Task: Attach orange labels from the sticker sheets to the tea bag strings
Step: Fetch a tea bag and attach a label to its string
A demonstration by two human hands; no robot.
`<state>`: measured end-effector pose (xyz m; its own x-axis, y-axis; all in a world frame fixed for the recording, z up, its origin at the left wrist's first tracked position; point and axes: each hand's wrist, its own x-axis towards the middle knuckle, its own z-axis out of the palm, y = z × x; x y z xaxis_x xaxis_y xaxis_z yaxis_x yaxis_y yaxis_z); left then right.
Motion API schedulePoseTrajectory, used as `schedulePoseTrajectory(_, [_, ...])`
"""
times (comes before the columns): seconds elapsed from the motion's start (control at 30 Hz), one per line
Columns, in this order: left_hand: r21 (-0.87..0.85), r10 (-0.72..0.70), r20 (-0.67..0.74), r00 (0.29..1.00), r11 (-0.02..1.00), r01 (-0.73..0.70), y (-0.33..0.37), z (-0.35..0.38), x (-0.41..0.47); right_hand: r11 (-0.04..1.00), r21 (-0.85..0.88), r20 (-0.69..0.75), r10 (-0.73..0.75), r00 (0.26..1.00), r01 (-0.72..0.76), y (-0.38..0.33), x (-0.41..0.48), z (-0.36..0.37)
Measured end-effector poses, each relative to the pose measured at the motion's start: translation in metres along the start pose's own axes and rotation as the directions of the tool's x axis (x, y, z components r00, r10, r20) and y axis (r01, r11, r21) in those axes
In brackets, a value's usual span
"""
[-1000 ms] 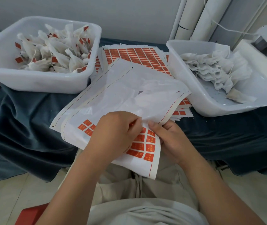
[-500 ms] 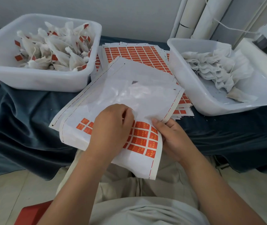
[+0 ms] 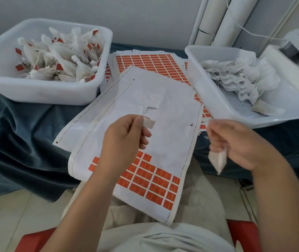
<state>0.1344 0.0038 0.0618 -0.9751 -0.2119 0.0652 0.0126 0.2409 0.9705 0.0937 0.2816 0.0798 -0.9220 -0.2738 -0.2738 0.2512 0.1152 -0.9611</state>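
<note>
The left grip (image 3: 125,137) is curled, with thumb and forefinger pinching 1 small label (image 3: 149,123) by its edge; the label sticks out toward the right grip, its pale side to the camera. The right grip (image 3: 239,142) is closed around 1 white tea bag (image 3: 218,160), whose lower end hangs out below the fingers. Its string is too blurred to make out. The 2 grips are held apart, level with each other.

Beneath both grips lies a sticker sheet (image 3: 163,139), mostly bare white, with rows of orange labels left on the part below the left grip, toward the person. Beyond the grips a stack of full sheets (image 3: 150,62) rests on the bench (image 3: 17,135), which is draped in dark teal cloth. Beyond the left grip stands a white tub (image 3: 35,95) of tea bags carrying orange labels. Just beyond the right grip a second white tub (image 3: 208,99) holds plain white tea bags.
</note>
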Motion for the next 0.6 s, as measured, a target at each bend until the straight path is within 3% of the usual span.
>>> schedulePoseTrajectory(0.07, [-0.018, 0.013, 0.051, 0.999, 1.000, -0.012, 0.003, 0.007, -0.006, 0.992, -0.081, -0.059, -0.099, 0.993, 0.094, -0.005, -0.001, 0.033])
schedulePoseTrajectory(0.17, [-0.059, 0.037, 0.123, 0.992, 0.998, -0.030, 0.006, 0.011, -0.011, 0.953, -0.278, -0.019, -0.132, 0.991, 0.121, -0.002, -0.004, 0.072])
schedulePoseTrajectory(0.3, [-0.087, 0.044, 0.183, 0.982, 0.996, -0.028, 0.007, 0.013, -0.012, 0.968, -0.208, -0.011, -0.144, 0.990, 0.138, 0.002, -0.003, 0.083])
schedulePoseTrajectory(0.47, [-0.215, -0.057, 0.254, 0.965, 0.970, 0.114, 0.011, 0.011, -0.012, 0.970, -0.206, -0.053, -0.143, 0.988, 0.129, 0.007, -0.001, 0.081])
schedulePoseTrajectory(0.6, [-0.094, 0.011, 0.161, 0.987, 0.996, 0.004, 0.007, 0.010, -0.011, 0.973, -0.199, -0.024, -0.125, 0.992, 0.118, 0.010, 0.001, 0.079])
